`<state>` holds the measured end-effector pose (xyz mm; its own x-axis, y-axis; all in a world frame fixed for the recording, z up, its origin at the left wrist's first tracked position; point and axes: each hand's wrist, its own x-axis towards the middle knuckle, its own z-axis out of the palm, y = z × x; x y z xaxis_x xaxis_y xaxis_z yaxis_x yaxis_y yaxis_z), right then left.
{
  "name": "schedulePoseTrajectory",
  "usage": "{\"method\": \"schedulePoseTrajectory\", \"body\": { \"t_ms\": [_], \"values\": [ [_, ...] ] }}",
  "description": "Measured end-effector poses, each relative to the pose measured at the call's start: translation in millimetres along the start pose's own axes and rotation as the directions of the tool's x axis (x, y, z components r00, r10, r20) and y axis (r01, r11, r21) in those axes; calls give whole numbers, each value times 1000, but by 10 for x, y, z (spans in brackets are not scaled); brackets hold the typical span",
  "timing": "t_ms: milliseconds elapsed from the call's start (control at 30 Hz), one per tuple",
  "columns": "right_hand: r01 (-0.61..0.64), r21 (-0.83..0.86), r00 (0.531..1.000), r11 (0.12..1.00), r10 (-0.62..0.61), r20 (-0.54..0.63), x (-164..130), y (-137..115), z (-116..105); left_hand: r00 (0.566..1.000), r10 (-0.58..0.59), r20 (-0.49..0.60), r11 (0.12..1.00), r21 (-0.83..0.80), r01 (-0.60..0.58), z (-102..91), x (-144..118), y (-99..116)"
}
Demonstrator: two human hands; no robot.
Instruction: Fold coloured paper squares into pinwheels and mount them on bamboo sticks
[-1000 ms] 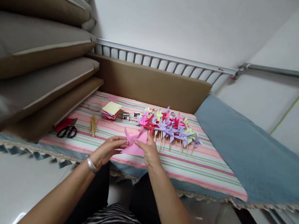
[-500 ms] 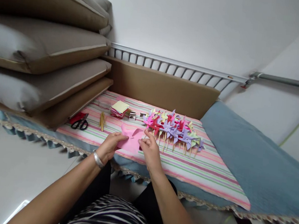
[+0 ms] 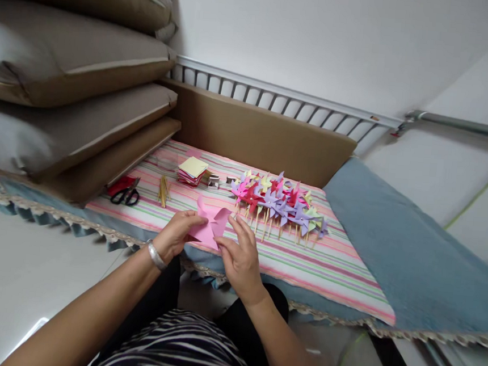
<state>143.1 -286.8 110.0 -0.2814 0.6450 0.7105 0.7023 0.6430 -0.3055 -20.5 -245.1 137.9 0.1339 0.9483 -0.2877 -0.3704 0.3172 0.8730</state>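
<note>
— What have you got in your grip?

— Your left hand is pinched on the near-left edge of a pink paper piece, thumb on top, fingers under. Your right hand grasps the same piece from the right, its fingertips pressed on the lower right corner. So both grips are closed on the paper, neither one slack.

— And where does the paper sit?

— You hold it just above the near edge of the striped cloth, between your two hands, with folded points sticking up at its top. Whether its underside touches the cloth I cannot quite tell from this angle.

— What lies around it?

— Just beyond your right hand is a cluster of finished pinwheels in purple, red, pink and pale yellow, their wooden sticks pointing towards you. To the left of them, further back, lies a stack of coloured paper squares, and near it a small bundle of wooden sticks. Further left again are black-handled scissors, resting by something red.

— And past that?

— Grey-brown cushions are piled on the left, a blue blanket covers the right, and a silver bracelet circles your left wrist.
</note>
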Motion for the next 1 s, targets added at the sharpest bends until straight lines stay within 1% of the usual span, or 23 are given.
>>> {"method": "schedulePoseTrajectory", "body": {
  "t_ms": [133, 200, 300, 367, 433, 633, 1000],
  "values": [
    [-44, 87, 999, 995, 43, 7, 34, 13, -22, 1000, 2, 21, 1000, 23, -3, -6, 30, -42],
    [-115, 143, 993, 983, 113, 22, 71, 10, -36, 999, 9, 43, 999, 49, -11, -6, 39, -77],
    [-249, 200, 968, 948, 244, 49, 131, 0, -40, 997, 5, 71, 996, 88, -12, 7, 30, -119],
    [-304, 208, 953, 930, 300, 49, 159, -4, -26, 997, 3, 71, 994, 109, -10, 23, 12, -132],
    [-333, 198, 943, 922, 331, 47, 173, -2, -1, 997, 0, 78, 992, 125, -9, 38, -3, -138],
    [-380, 156, 925, 912, 373, 70, 180, 17, 48, 992, 25, 122, 987, 157, -44, 35, -2, -145],
    [-407, 97, 910, 908, 394, 125, 211, -24, -8, 983, 49, 174, 979, 184, -82, 40, -20, -150]
  ]
}}
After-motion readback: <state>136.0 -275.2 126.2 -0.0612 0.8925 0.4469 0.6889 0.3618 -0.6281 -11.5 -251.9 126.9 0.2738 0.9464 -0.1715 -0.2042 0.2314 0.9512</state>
